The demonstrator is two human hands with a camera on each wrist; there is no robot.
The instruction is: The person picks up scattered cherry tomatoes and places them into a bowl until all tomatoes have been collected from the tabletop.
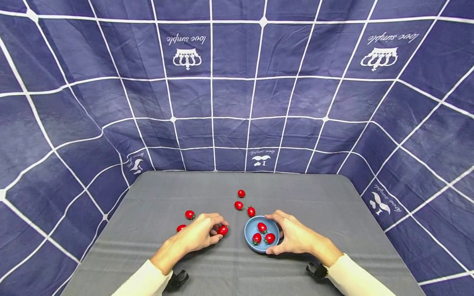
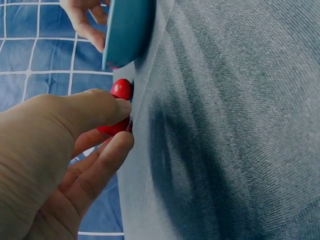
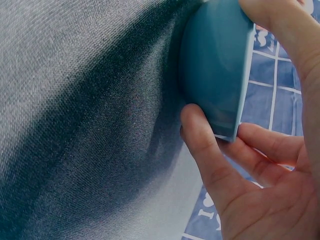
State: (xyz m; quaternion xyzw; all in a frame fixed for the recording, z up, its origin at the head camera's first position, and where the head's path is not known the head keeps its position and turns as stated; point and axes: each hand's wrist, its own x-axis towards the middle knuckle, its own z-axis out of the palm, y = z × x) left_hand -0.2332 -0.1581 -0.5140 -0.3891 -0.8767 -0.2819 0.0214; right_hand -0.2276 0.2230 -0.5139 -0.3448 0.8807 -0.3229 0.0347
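Note:
My left hand (image 1: 201,232) pinches a red cherry tomato (image 1: 223,230) between thumb and fingertips, low over the table and left of the bowl. In the left wrist view, part of that tomato (image 2: 114,128) shows between thumb and fingers. A small blue bowl (image 1: 249,242) holds three cherry tomatoes, one of them (image 1: 262,227) toward its far side. Around the bowl's right side, my right hand (image 1: 296,234) grips it, thumb at the near rim and fingers at the far rim. The right wrist view shows the bowl's outer wall (image 3: 215,65) with fingers against it.
Beyond the bowl lie three more cherry tomatoes, the nearest (image 1: 251,211) close to its rim. Two others, one (image 1: 190,214) behind my left hand and one (image 1: 181,227) partly hidden by it, lie left. A blue checked cloth (image 1: 233,98) surrounds the grey table (image 1: 314,193).

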